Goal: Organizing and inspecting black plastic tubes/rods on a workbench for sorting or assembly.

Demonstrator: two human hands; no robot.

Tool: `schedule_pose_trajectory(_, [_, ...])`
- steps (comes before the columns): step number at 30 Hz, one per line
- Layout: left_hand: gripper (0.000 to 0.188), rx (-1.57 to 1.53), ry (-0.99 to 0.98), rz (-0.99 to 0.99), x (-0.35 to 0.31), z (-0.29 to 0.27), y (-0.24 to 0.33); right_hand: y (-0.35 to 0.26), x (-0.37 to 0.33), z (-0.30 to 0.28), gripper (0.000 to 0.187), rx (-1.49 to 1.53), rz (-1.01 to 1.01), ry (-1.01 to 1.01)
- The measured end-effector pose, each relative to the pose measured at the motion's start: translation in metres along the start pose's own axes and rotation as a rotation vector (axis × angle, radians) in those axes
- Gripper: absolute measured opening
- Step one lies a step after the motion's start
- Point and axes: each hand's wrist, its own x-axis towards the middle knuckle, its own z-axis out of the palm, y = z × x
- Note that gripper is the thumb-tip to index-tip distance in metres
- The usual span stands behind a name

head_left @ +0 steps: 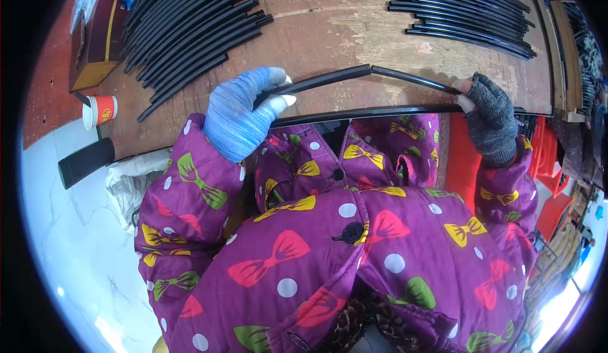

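Observation:
My left hand (237, 112), in a light blue glove with bare fingertips, pinches the outer end of a black tube (329, 79) between thumb and fingers. A second, thinner-looking black tube (415, 79) is gripped at its outer end by my right hand (492, 118), which wears a dark grey glove with bare fingertips. Above the table's near edge, the inner ends of both tubes meet at a shallow angle, the middle bent away from me. Whether one end sits inside the other, I cannot tell.
Rows of black tubes (196, 30) cover the table's far left, and glossier black tubes (456, 12) lie far right. A paper cup (100, 111) and a brown box (101, 42) stand at the left. A dark bar runs along the near edge of the wooden table (316, 26).

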Motion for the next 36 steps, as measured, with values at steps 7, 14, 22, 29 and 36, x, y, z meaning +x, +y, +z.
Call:
schedule_pose_trajectory(7, [0.018, 0.201, -0.016, 0.141, 0.005, -0.003, 0.004, 0.003, -0.001, 0.0, 0.022, -0.027, -0.024, -0.012])
schedule_pose_trajectory(14, [0.018, 0.296, -0.067, 0.271, 0.006, -0.003, 0.009, -0.007, 0.016, -0.002, 0.021, 0.103, -0.059, -0.126])
schedule_pose_trajectory(22, [0.018, 0.38, 0.005, 0.389, 0.004, -0.003, 0.016, -0.001, 0.021, 0.009, 0.023, 0.255, -0.11, -0.035])
schedule_pose_trajectory(29, [0.018, 0.105, -0.084, 0.219, -0.003, -0.01, 0.005, 0.051, -0.031, -0.026, 0.027, 0.421, 0.622, 0.024])
schedule_pose_trajectory(36, [0.017, 0.127, -0.033, 0.248, -0.004, -0.005, 0.017, 0.011, 0.011, 0.0, 0.024, 0.273, 0.513, 0.251])
